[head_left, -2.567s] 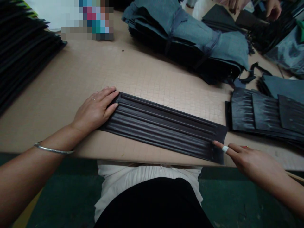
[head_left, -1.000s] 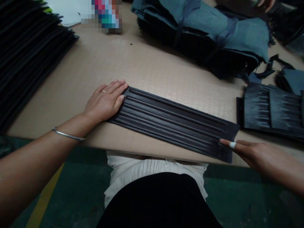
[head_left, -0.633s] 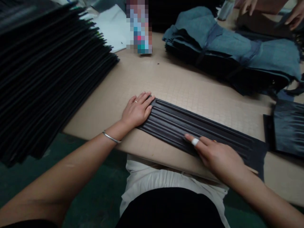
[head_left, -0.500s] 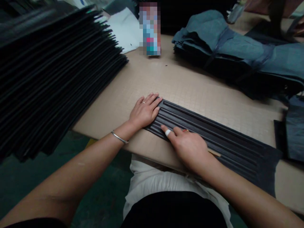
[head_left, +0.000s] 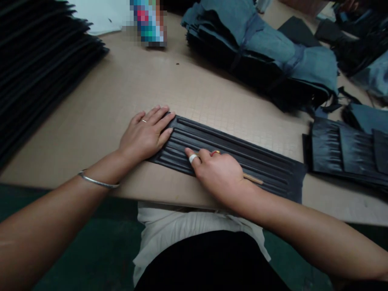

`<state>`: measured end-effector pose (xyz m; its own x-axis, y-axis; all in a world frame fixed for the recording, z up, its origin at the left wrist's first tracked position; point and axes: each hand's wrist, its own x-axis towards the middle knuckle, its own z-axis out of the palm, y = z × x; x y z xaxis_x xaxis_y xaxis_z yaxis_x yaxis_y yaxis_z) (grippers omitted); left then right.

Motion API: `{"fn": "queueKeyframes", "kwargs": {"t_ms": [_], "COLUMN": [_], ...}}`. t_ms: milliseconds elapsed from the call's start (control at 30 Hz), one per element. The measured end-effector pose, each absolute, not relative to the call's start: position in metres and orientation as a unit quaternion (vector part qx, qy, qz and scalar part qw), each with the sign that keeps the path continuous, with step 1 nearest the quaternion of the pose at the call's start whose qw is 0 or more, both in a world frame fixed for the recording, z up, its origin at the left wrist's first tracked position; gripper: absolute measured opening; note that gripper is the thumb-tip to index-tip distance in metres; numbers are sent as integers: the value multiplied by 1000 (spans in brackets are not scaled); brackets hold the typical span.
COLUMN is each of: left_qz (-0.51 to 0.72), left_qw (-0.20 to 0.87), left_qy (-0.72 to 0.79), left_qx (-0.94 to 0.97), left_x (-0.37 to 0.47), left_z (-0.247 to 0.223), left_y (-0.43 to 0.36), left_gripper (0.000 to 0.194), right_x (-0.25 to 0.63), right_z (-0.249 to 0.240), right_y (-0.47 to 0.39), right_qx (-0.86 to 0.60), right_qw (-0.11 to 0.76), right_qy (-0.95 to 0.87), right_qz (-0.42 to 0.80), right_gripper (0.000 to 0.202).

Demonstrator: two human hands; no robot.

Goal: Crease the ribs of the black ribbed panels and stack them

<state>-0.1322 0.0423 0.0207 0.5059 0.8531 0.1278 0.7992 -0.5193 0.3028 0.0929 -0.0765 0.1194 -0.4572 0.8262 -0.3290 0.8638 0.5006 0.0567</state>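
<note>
A dark leather-like panel [head_left: 230, 141] with long raised ridges lies flat on the table, running from centre to right. My left hand [head_left: 147, 135] rests on its left end, fingers stretched out and spread. My right hand [head_left: 216, 171] is closed over the ridges in the panel's middle. From under that palm sticks out the end of a thin wooden stick [head_left: 254, 179]; its other end is hidden beneath my fingers. White tape wraps one finger of my right hand.
A tall stack of black sheets [head_left: 39, 60] stands at the left of the tan table [head_left: 127, 85]. Behind the panel lies a tied bundle of blue-grey leather pieces [head_left: 242, 44]. Ridged dark pieces [head_left: 327, 147] are piled at the right. A blurred-out colourful item [head_left: 150, 24] stands at the back.
The view has swung to the right, so everything sits further left and more of the right-hand pile shows. Both hands keep nearly the same places on the panel.
</note>
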Motion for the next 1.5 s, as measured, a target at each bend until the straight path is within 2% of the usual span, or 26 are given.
{"fn": "queueKeyframes", "kwargs": {"t_ms": [133, 200, 300, 500, 633, 767, 1000, 1167, 1367, 1500], "left_qz": [134, 128, 111, 87, 97, 111, 118, 103, 91, 89], "left_qw": [101, 97, 90, 85, 90, 94, 91, 85, 83, 92], "left_qy": [485, 493, 504, 501, 491, 486, 479, 483, 483, 483], "left_qx": [858, 855, 852, 857, 861, 862, 865, 865, 867, 866], "left_x": [-131, -129, -127, -130, -134, -135, -135, -137, -138, -138], "left_z": [20, 22, 26, 26, 22, 20, 20, 19, 21, 23], "left_y": [42, 41, 39, 39, 41, 43, 43, 43, 44, 45], "left_gripper": [58, 58, 57, 57, 57, 58, 60, 61, 62, 63], "right_x": [163, 178, 159, 62, 34, 37, 109, 187, 280, 330], "right_z": [131, 134, 131, 111, 105, 109, 124, 128, 122, 122], "right_y": [-101, -107, -103, -72, -56, -59, -105, -148, -202, -235], "right_qx": [524, 543, 526, 484, 495, 492, 494, 487, 487, 516], "right_qw": [231, 238, 194, 65, 35, 44, 151, 248, 227, 200], "right_qy": [818, 804, 824, 861, 857, 860, 851, 836, 843, 833], "right_qz": [-59, -56, -80, -141, -140, -131, -90, -51, 23, 11], "right_gripper": [62, 66, 63, 52, 51, 50, 54, 70, 88, 95]}}
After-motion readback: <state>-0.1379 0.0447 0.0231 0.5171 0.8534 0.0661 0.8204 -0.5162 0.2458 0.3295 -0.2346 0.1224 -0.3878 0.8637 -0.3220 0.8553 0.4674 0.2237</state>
